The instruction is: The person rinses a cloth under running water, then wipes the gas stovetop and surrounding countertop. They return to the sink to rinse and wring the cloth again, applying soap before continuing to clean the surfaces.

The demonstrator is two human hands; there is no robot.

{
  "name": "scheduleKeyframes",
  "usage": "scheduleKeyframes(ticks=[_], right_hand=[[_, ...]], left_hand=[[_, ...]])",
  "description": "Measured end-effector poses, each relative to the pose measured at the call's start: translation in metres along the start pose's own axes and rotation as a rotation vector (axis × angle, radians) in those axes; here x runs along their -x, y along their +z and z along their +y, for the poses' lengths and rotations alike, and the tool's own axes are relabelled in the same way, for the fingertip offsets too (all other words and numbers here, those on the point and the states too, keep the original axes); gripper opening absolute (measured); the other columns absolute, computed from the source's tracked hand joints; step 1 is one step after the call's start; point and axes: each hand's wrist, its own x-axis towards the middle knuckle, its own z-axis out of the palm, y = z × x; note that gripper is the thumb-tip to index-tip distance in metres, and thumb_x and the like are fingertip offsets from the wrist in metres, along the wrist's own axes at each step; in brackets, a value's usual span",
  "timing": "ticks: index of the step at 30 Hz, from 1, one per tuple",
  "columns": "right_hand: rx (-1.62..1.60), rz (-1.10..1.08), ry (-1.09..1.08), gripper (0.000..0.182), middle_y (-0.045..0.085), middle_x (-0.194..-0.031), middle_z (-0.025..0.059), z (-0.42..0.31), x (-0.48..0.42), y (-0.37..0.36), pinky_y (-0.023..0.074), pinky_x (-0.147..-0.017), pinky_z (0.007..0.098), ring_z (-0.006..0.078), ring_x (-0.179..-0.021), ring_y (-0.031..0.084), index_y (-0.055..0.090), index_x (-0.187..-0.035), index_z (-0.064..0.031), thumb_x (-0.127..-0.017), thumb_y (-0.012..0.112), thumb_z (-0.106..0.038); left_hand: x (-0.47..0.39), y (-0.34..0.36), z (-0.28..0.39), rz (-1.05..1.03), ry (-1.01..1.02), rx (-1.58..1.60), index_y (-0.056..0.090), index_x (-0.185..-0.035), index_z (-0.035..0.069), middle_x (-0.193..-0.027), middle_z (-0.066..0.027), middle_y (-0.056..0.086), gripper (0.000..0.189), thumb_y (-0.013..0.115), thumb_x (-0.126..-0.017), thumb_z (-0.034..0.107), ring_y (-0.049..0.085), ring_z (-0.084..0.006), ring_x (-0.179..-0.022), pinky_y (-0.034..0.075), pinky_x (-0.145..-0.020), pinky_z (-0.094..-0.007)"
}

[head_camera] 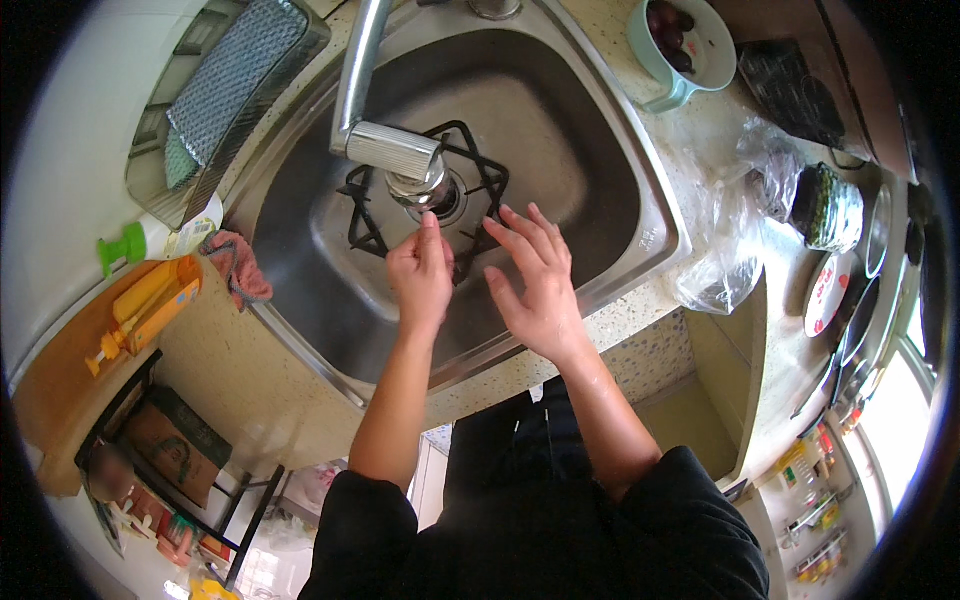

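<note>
Both my hands are over a stainless steel sink [607,225]. My left hand [424,277] is just below the faucet head [416,184], thumb raised and fingers curled; whether its fingers hold anything is hidden. To its right, my right hand [536,289] has spread fingers and holds nothing; its wrist looks wet. Behind my hands, a black metal stove grate [487,176] lies in the sink around the drain, partly covered by the faucet and my left hand.
Left of the sink are a pink-grey cloth [236,270], a green-pump bottle [161,238], an orange pump bottle [154,307] and a rack [217,97] with blue cloth. On the right stand a light green handled bowl [675,94] of dark fruit, plastic bags [724,255] and a plate [829,295].
</note>
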Motion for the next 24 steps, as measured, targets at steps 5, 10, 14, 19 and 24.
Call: scheduleKeyframes(ticks=[5, 10, 14, 19, 24], right_hand=[[0.138, 0.098, -0.007, 0.036, 0.062, -0.141, 0.0157, 0.009, 0.007, -0.004, 0.0334, -0.119, 0.0606, 0.0431, -0.142, 0.048, 0.071, -0.125, -0.0096, -0.089, 0.070, -0.011], [0.125, 0.125, -0.027, 0.034, 0.063, -0.138, 0.0153, 0.011, 0.011, 0.001, 0.0350, -0.119, 0.0596, 0.0419, -0.141, 0.049, 0.071, -0.123, -0.0085, -0.088, 0.071, -0.009], [0.060, 0.135, -0.034, 0.034, 0.065, -0.133, 0.0156, 0.007, 0.013, 0.000, 0.0363, -0.119, 0.0584, 0.0415, -0.140, 0.051, 0.070, -0.121, -0.0074, -0.088, 0.071, -0.009], [0.024, 0.157, -0.027, 0.034, 0.065, -0.133, 0.0153, 0.008, 0.022, -0.005, 0.0374, -0.118, 0.0580, 0.0412, -0.138, 0.053, 0.070, -0.121, -0.0075, -0.087, 0.071, -0.009], [0.011, 0.155, -0.066, 0.034, 0.065, -0.133, 0.0137, 0.005, 0.040, -0.012, 0.0373, -0.118, 0.0580, 0.0399, -0.138, 0.053, 0.070, -0.121, -0.0077, -0.087, 0.072, -0.011]], left_hand=[[-0.023, -0.011, -0.015, -0.006, 0.215, -0.410, 0.058, -0.066, -0.001, -0.052, -0.0085, 0.049, 0.059, 0.056, -0.110, 0.039, 0.043, -0.0194, -0.049, 0.038, -0.052, -0.0377], [-0.032, -0.016, -0.026, 0.000, 0.313, -0.599, 0.060, -0.071, -0.003, -0.057, -0.0199, 0.048, 0.057, 0.055, -0.109, 0.039, 0.038, -0.0320, -0.051, 0.038, -0.054, -0.0442], [-0.031, -0.018, -0.025, 0.006, 0.271, -0.549, 0.060, -0.070, -0.001, -0.055, -0.0115, 0.053, 0.056, 0.055, -0.110, 0.039, 0.045, -0.0225, -0.049, 0.040, -0.053, -0.0382], [-0.010, -0.002, 0.004, -0.026, 0.239, -0.375, 0.061, -0.070, 0.001, -0.055, -0.0007, 0.057, 0.056, 0.053, -0.111, 0.038, 0.055, -0.0097, -0.054, 0.043, -0.053, -0.0292], [-0.011, -0.010, -0.005, -0.037, 0.186, -0.562, 0.062, -0.070, 0.002, -0.057, -0.0054, 0.059, 0.061, 0.048, -0.112, 0.042, 0.057, -0.0160, -0.054, 0.045, -0.056, -0.0347]])
